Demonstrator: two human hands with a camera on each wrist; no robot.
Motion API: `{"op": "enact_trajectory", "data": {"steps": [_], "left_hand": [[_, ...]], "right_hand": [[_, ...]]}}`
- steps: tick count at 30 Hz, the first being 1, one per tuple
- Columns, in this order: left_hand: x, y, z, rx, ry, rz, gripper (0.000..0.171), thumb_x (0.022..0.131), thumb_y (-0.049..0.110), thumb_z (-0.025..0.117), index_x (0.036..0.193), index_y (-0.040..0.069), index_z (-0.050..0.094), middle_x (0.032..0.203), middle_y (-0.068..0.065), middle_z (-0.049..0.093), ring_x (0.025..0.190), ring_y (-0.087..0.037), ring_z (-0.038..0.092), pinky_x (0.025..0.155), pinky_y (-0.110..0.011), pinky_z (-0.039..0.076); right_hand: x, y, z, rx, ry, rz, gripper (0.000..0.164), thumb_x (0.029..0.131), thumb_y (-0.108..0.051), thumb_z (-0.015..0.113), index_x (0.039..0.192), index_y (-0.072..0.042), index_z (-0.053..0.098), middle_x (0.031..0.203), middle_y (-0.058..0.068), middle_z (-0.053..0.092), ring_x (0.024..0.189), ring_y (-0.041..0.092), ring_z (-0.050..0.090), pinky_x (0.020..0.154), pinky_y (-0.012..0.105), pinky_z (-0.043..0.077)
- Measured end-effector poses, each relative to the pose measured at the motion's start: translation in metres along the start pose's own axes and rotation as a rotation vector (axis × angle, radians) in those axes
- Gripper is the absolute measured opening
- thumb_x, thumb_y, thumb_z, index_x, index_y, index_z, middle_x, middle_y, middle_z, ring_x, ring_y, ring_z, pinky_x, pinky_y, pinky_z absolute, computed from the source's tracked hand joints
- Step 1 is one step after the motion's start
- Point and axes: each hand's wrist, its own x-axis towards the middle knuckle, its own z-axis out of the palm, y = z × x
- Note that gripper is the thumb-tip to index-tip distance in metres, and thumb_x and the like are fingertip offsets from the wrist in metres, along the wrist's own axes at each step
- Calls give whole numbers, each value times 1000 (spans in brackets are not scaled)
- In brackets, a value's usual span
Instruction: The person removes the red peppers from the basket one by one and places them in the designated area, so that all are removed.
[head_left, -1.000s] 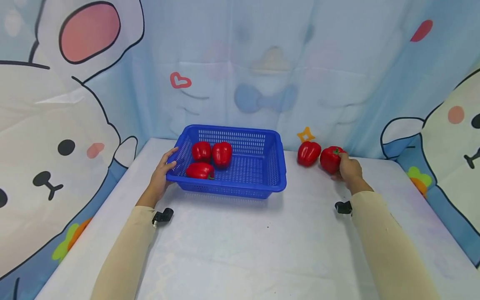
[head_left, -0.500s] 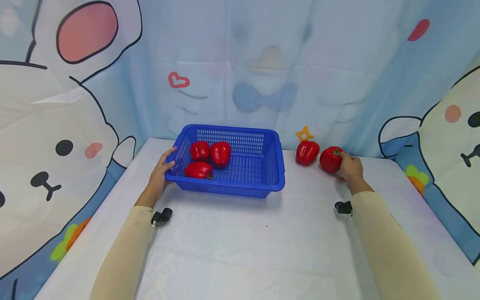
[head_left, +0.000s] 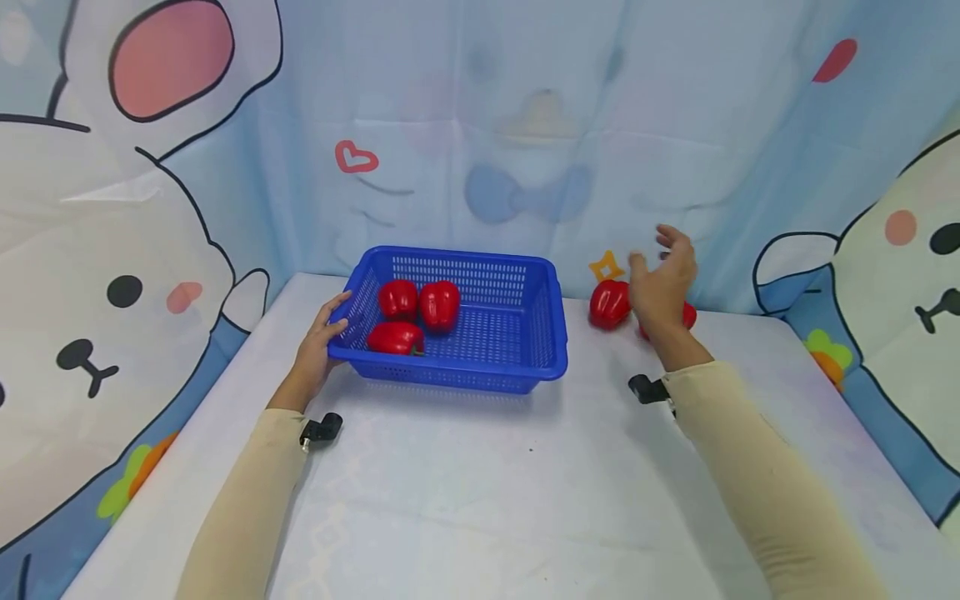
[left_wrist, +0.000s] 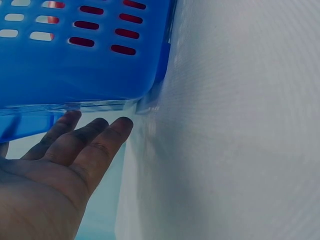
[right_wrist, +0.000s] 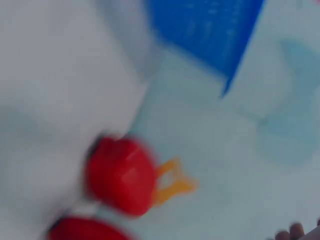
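My left hand [head_left: 309, 358] rests at the left end of a blue plastic basket [head_left: 450, 379]; in the left wrist view its fingers [left_wrist: 100, 150] reach out straight beside the slotted basket wall [left_wrist: 75, 70]. Three red bell peppers [head_left: 439, 306] lie in the basket's left part. My right hand [head_left: 663, 283] is raised at the right, fingers spread and loosely bent, with nothing in it. Just left of it sits a red bell pepper [head_left: 609, 304] on the table. Another red bell pepper [head_left: 689, 315] is mostly hidden behind the hand. The right wrist view is blurred.
A white cloth covers the table [head_left: 480, 492]. Right behind the basket and the peppers hangs a light blue curtain [head_left: 420, 100] with cartoon prints, which also stands along both sides. A small black camera [head_left: 322, 427] sits on each wrist.
My right hand has let go of the right-hand bell pepper, leaving it on the table, and has risen up and to the left. The left hand stays at the basket.
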Motion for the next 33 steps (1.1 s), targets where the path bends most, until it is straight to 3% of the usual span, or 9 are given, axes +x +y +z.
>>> {"op": "enact_trajectory", "data": {"steps": [3,7,11,14,17,22,27,33], "left_hand": [[-1,1,-2,3,7,-4,52,105,27,30,155,38,23,167,-4,6,149,-39,19,119,-59,22],[-1,1,-4,-6,11,-2,53,104,27,31,155,38,23,167,-4,5,149,-39,20,119,-59,22],[-1,-1,-4,-9,11,-8,53,104,27,31,156,37,22,167,-4,5,150,-39,18,119,-59,22],[-1,-4,-4,-10,6,-8,53,105,27,31,156,36,22,167,-4,5,150,-39,17,119,-59,22],[0,-5,-3,-8,2,-5,52,105,27,31,156,36,22,167,-3,4,150,-39,17,119,-60,22],[2,-5,-2,-9,3,0,52,105,27,33,156,35,23,167,-4,7,149,-39,20,118,-60,24],[3,-3,0,-4,12,12,52,105,26,33,155,34,24,166,-6,10,148,-40,23,117,-61,26],[3,-2,0,-7,14,8,53,104,26,34,155,35,25,166,-5,9,148,-39,23,117,-61,26]], "right_hand": [[-26,-40,21,77,-242,-132,53,95,-17,56,145,-11,39,143,15,47,125,33,46,100,46,42],[-64,-80,53,81,-574,-164,61,94,-22,63,149,-15,37,145,16,47,126,36,49,98,52,48],[-94,-97,91,54,-838,-151,73,90,-28,71,152,-25,33,149,15,44,129,37,50,96,53,52],[-107,-100,118,63,-984,-146,80,86,-25,75,153,-26,31,148,17,42,126,38,54,94,50,54],[-114,-103,139,55,-1055,-143,83,84,-21,77,153,-22,32,149,21,41,129,40,51,96,49,53],[-125,-108,164,-91,-1084,-139,81,83,-20,79,152,-20,36,151,18,41,141,36,40,105,52,46],[-131,-113,181,-198,-1091,-154,78,83,-18,78,150,-21,40,149,14,47,138,33,44,105,49,47],[-130,-112,191,-254,-1117,-117,69,84,-13,75,146,-21,46,140,14,51,132,33,46,107,49,46]]}}
